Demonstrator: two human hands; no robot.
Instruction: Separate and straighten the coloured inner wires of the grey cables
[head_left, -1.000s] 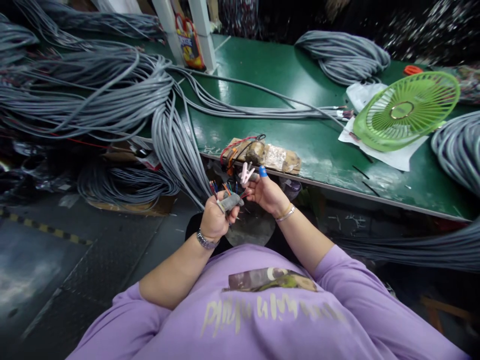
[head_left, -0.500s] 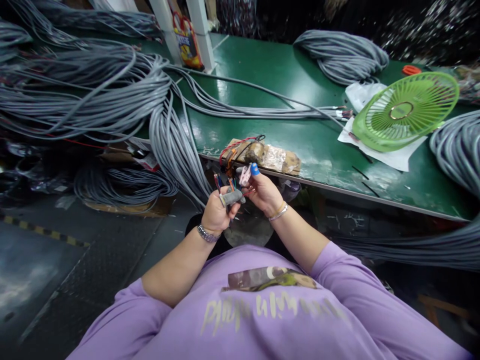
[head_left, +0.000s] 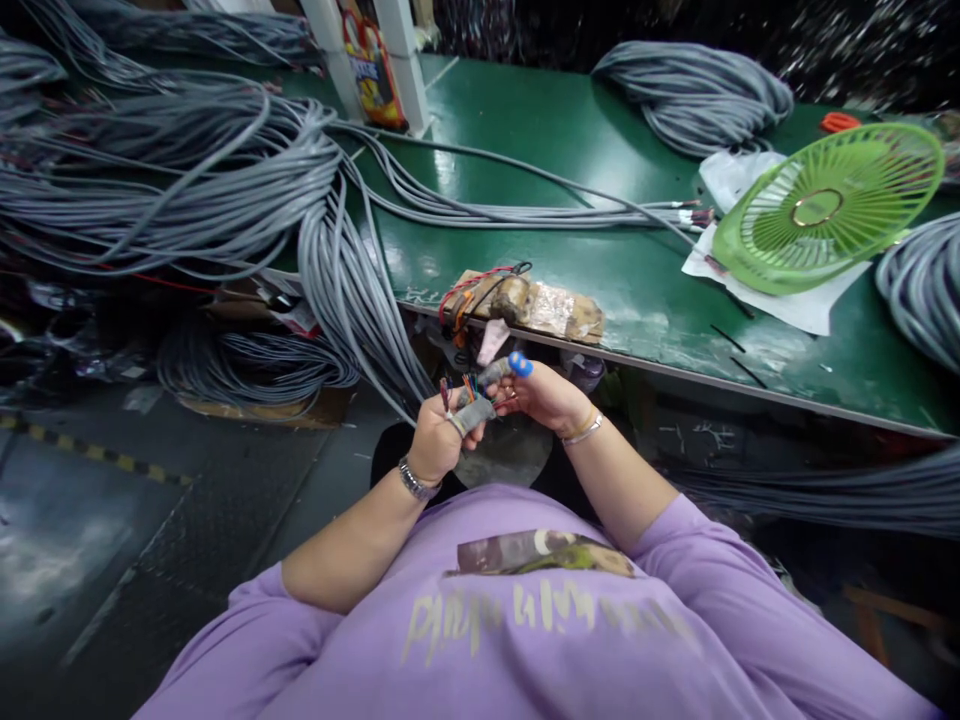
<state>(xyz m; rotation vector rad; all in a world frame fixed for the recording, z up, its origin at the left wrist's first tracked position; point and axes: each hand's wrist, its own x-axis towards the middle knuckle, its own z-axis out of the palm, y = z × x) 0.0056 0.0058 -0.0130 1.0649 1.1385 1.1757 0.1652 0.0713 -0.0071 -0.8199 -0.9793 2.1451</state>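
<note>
In the head view, my left hand is closed around a grey cable end, its thumb covered by a grey wrap. Thin coloured wires fan out above those fingers. Close by on the right, my right hand has a blue cover on a fingertip and a grey wrap on another finger. Its fingers pinch thin reddish wires beside the left hand. A pale pink piece shows just beyond the fingers, at the table edge; what it is I cannot tell.
A taped board with red and black leads lies at the edge of the green table. Grey cable bundles lie at left, another coil at the back. A green fan stands at right over white paper.
My right hand has moved slightly right and down, away from the pink piece, which now shows apart from the fingers. My left hand keeps hold of the cable. The view has shifted a little.
</note>
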